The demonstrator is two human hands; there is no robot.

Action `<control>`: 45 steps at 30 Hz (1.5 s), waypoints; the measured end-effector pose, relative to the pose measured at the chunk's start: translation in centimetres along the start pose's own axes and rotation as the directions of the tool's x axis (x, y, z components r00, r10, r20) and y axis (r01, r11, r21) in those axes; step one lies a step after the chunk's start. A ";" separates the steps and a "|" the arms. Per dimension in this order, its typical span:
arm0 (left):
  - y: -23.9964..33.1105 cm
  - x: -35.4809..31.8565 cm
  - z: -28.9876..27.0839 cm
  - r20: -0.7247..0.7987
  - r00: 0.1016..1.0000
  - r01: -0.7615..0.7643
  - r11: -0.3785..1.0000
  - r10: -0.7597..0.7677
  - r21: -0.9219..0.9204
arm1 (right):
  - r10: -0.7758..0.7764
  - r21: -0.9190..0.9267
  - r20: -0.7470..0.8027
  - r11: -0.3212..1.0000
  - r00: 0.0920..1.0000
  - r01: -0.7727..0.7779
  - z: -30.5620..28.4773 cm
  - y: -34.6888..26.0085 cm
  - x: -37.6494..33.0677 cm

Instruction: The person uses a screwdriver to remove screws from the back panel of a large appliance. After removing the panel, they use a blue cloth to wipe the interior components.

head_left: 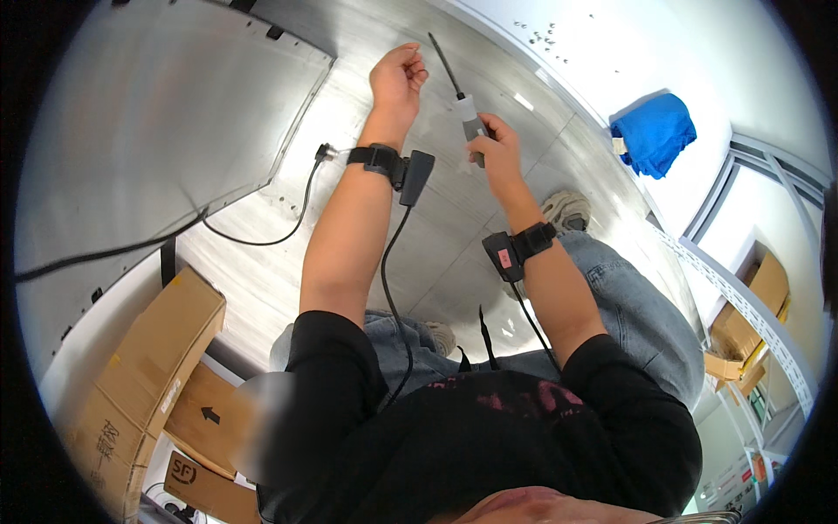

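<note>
My right hand (497, 144) grips the grey-and-white handle of a screwdriver (461, 100), whose long dark shaft points up and away over a large metal sheet (393, 218). To its left, my left hand (397, 79) hovers over the sheet with fingers curled and pinched together; whether something small sits between them cannot be told. Both wrists wear black bands with small black units, and cables run back from these toward my body.
A black cable (262, 236) runs over the metal sheet to a plug (325, 153). A raised grey panel (157, 113) lies at left. Cardboard boxes (148, 367) stand at lower left. A blue cloth (655, 131) and several small screws (541, 35) lie on a white surface at right.
</note>
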State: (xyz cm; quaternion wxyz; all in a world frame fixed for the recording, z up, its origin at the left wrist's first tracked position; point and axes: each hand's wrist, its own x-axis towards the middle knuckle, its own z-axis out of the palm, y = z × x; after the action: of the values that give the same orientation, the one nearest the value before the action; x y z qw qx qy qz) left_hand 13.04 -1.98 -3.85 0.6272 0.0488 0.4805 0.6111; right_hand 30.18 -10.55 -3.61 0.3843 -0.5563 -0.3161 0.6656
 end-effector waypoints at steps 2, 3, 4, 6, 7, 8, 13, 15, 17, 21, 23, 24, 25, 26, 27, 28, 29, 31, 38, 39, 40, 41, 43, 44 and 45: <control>-1.9 0.9 2.6 0.030 0.999 0.039 0.998 -0.041 0.051 | -0.027 0.030 -0.055 0.999 0.998 0.029 -1.7 -0.8 0.6; -2.7 1.3 3.7 0.044 0.998 0.036 0.996 -0.040 0.077 | -0.032 0.051 -0.061 0.998 0.998 0.035 -2.5 -1.0 1.0; -3.5 1.6 4.9 0.062 0.997 0.032 0.995 -0.038 0.098 | -0.039 0.068 -0.067 0.997 0.997 0.044 -3.4 -1.2 1.4; -4.6 2.1 7.0 0.089 0.996 0.019 0.991 -0.031 0.131 | -0.048 0.102 -0.094 0.993 0.994 0.058 -4.7 -1.7 2.1; -5.2 2.3 7.9 0.111 0.994 -0.018 0.987 0.000 0.160 | -0.046 0.121 -0.117 0.991 0.992 0.060 -5.1 -2.0 2.3; -5.7 2.4 8.7 0.133 0.991 -0.056 0.981 0.031 0.188 | -0.043 0.139 -0.140 0.988 0.989 0.063 -5.4 -2.1 2.4; -7.2 3.2 10.4 0.213 0.943 -0.333 0.772 0.256 0.541 | -0.060 0.174 -0.194 0.980 0.979 0.094 -6.7 -2.0 3.3; -8.2 3.9 9.9 0.328 0.837 -0.531 0.510 0.438 0.676 | -0.070 0.190 -0.198 0.976 0.978 0.108 -7.0 -1.8 3.4; -8.9 4.0 10.1 0.323 0.828 -0.540 0.494 0.459 0.681 | -0.082 0.215 -0.206 0.968 0.975 0.127 -7.2 -1.5 3.5; -10.1 4.1 10.4 0.308 0.800 -0.576 0.515 0.515 0.635 | -0.063 0.193 -0.212 0.976 0.975 0.105 -7.2 -1.5 3.3; -10.0 4.1 10.7 0.305 0.806 -0.557 0.473 0.508 0.683 | -0.063 0.199 -0.224 0.974 0.973 0.109 -7.0 -1.8 3.1; -10.0 4.0 10.7 0.303 0.808 -0.547 0.451 0.505 0.705 | -0.069 0.203 -0.225 0.972 0.972 0.116 -7.1 -1.8 3.2; -9.9 4.1 10.7 0.315 0.805 -0.554 0.445 0.503 0.704 | -0.076 0.209 -0.224 0.970 0.972 0.124 -7.0 -1.8 3.3; -9.8 4.1 10.7 0.326 0.801 -0.560 0.438 0.501 0.703 | -0.083 0.215 -0.221 0.968 0.972 0.132 -6.9 -1.9 3.3; -9.7 4.0 10.6 0.337 0.797 -0.567 0.431 0.501 0.702 | -0.088 0.211 -0.221 0.968 0.971 0.135 -6.7 -2.0 3.3; -9.5 3.9 10.5 0.334 0.807 -0.553 0.424 0.488 0.717 | -0.093 0.209 -0.219 0.968 0.971 0.140 -6.3 -2.4 3.3; -9.3 3.8 10.3 0.328 0.816 -0.538 0.416 0.476 0.733 | -0.099 0.205 -0.216 0.968 0.971 0.144 -5.9 -2.8 3.3; -8.5 3.3 9.4 0.293 0.840 -0.502 0.448 0.457 0.740 | -0.097 0.198 -0.179 0.971 0.979 0.133 -4.7 -3.7 3.4; -3.5 0.4 0.0 0.013 0.963 -0.207 0.708 0.270 0.675 | -0.026 0.179 0.008 0.984 1.000 0.024 3.5 -2.0 4.4; -2.0 -0.3 -1.4 -0.105 0.977 -0.071 0.753 0.183 0.655 | 0.021 0.165 0.050 0.986 0.999 -0.029 5.1 -1.4 4.1; -0.4 -1.3 -2.6 -0.184 0.964 -0.011 0.723 0.190 0.691 | 0.069 0.141 0.090 0.987 0.994 -0.081 6.5 -0.6 3.8; 0.9 -2.1 -3.9 -0.256 0.947 0.050 0.695 0.196 0.718 | 0.111 0.112 0.122 0.986 0.986 -0.125 7.4 0.1 3.7; 3.4 -4.0 -6.5 -0.369 0.918 0.162 0.713 0.144 0.682 | 0.172 0.013 0.183 0.984 0.968 -0.177 9.1 1.4 3.2; 4.3 -4.8 -7.4 -0.399 0.909 0.190 0.738 0.117 0.648 | 0.198 -0.032 0.194 0.980 0.961 -0.195 9.8 1.8 2.9; 5.2 -5.3 -8.2 -0.425 0.901 0.216 0.759 0.087 0.614 | 0.223 -0.075 0.201 0.974 0.954 -0.212 10.5 2.2 2.8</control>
State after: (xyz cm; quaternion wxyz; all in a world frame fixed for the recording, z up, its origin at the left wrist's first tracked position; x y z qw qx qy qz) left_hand 4.97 -9.28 -1.94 0.4712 0.1099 0.7885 0.3797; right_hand 19.22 -9.15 -5.00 0.2588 -0.5249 -0.3090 0.7497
